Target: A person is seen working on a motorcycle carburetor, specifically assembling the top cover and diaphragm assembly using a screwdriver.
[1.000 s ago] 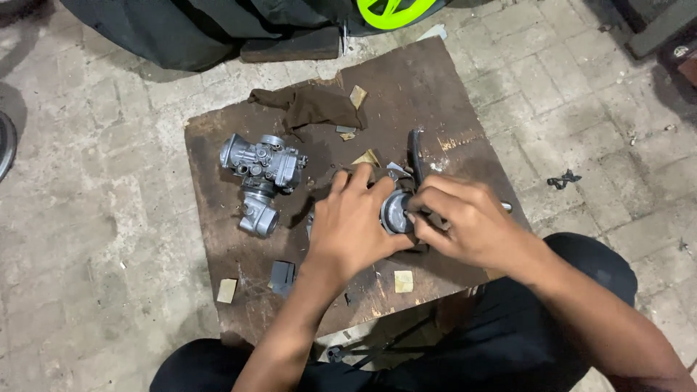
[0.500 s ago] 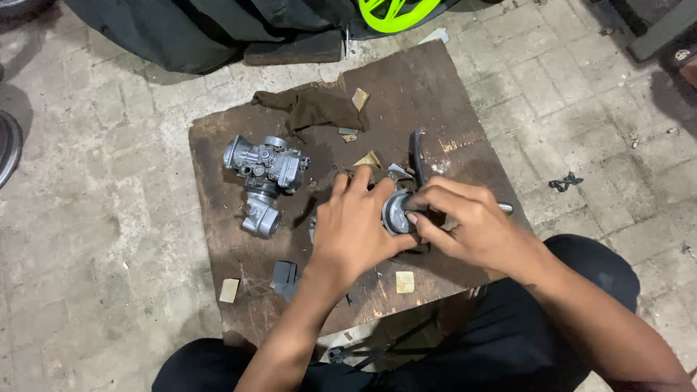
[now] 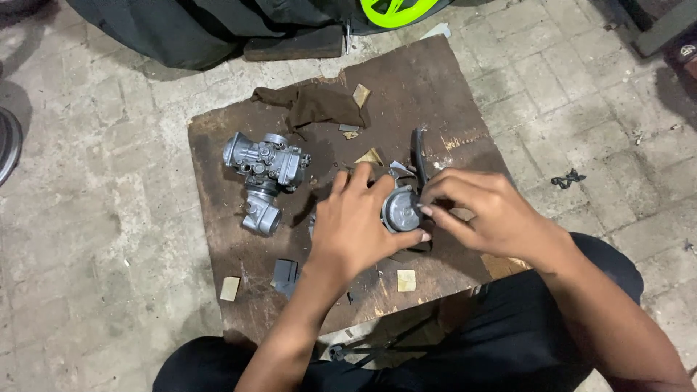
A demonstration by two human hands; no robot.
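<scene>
Head view: a round grey metal part [image 3: 401,209] is being held on the brown wooden board [image 3: 406,87], near its middle. The left hand [image 3: 356,225] is being closed around the part from the near side, thumb pressed along its lower edge. The right hand [image 3: 483,210] is being brought against the part's right rim, fingertips pinched together; whether anything is being gripped between them cannot be told.

For good control, the part is best being steadied flat against the board while the right fingertips are being applied squarely, without twisting force on the rim.

The part is appearing as cast metal, matt grey, with a smooth domed face. The carburettor body [image 3: 265,170], lying well apart to the left, is being shown as bright, ribbed cast alloy with small fittings. The board is looking worn, scratched and stained. A dark crumpled rag [image 3: 316,105] is lying at the far edge, soft and creased. Small tan paper-like scraps [image 3: 406,280] are lying scattered about.
</scene>
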